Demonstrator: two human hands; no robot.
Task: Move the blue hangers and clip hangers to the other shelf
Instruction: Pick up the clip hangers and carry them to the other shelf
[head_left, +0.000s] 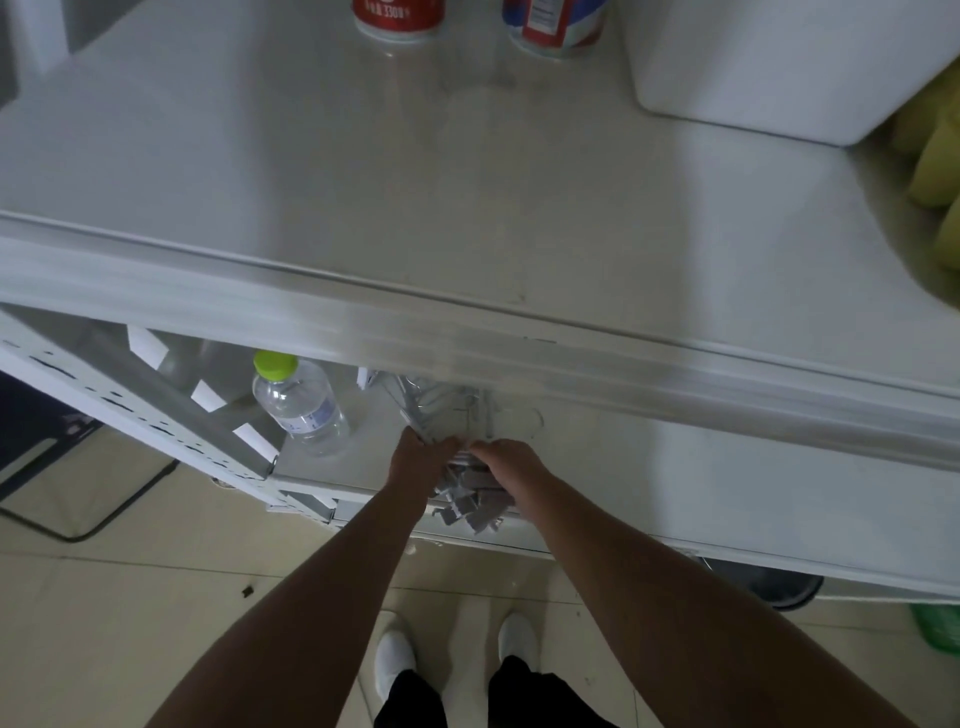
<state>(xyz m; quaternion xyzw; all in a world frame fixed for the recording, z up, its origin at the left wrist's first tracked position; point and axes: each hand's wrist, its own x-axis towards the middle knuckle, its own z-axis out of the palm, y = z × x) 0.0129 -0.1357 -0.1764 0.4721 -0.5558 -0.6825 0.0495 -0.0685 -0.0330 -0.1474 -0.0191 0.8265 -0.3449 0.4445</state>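
Note:
A bundle of pale grey-blue clip hangers (470, 496) lies on the lower shelf (649, 483), its clips hanging over the shelf's front edge. Their wire hooks (441, 405) reach back under the upper shelf, partly hidden by it. My left hand (423, 460) grips the bundle on its left side. My right hand (511, 462) closes on the bundle from the right. Both hands meet at the middle of the hangers. The upper shelf (363, 208) spreads wide above them.
A clear water bottle with a green cap (298, 402) stands on the lower shelf just left of the hangers. On the upper shelf are two red-labelled cans (400, 18) at the back, a white box (779, 62) and yellow-green items (935, 156) at the right. A perforated shelf upright (130, 410) is at left.

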